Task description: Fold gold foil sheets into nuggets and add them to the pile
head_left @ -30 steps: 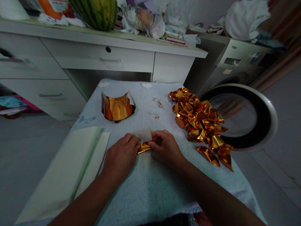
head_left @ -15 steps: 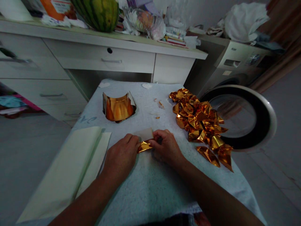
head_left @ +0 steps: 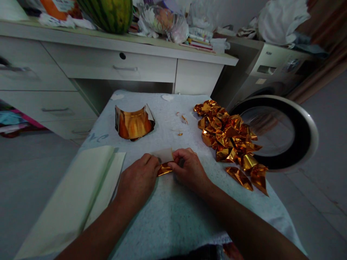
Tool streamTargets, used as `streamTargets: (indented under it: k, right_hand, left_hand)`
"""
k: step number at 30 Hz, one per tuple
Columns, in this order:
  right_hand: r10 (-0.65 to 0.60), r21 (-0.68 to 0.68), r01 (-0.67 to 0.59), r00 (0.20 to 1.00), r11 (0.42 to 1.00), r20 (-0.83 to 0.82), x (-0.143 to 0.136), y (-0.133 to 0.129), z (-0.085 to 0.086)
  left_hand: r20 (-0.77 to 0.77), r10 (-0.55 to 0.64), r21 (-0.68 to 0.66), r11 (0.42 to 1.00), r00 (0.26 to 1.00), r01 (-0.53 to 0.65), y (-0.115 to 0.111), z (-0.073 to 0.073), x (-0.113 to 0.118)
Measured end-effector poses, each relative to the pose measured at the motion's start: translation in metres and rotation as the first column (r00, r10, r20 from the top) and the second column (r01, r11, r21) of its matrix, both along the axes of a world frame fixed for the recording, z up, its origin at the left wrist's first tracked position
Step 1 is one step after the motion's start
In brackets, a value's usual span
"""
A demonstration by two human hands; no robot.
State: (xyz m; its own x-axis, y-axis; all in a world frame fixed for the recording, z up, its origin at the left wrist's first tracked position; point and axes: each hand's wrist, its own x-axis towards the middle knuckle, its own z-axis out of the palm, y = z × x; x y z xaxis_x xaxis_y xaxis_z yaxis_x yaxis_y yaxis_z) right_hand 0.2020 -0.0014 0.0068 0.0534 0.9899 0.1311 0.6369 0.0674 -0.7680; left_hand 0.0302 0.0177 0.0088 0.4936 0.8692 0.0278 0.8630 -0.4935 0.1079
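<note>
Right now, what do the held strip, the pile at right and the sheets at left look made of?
Strip: likely foil-faced paper; shiny copper-gold, with a matte whitish part above. Pile: probably similar foil; mirror-like glints, sharp creases. Sheets: probably paper; pale, matte, straight-edged, though thin plastic isn't ruled out.

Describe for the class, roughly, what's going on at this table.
A person is handling a small piece of copper-coloured foil with both bare hands: the left hand holds one end, the right hand pinches the other. A pale flap shows behind it. Folded foil pieces lie heaped to the right, curled foil sits beyond the left hand, and pale paper lies to the left.
</note>
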Motion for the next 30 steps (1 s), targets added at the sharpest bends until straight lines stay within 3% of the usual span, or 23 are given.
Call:
streamTargets:
  k: [18,30]
  right_hand:
    - [0.073,0.042,-0.074,0.997,0.996,0.021,-0.0023,-0.0040,0.0035]
    - [0.053,0.036,-0.054,0.998,0.998,0.023,-0.0009,-0.0045,0.0042]
  left_hand:
    - [0.017,-0.002,-0.007,1.000,1.000,0.002,0.0006,-0.0002,-0.0001]
    - [0.043,0.008,-0.014,1.000,0.999,-0.007,-0.0004,0.0002,-0.0007]
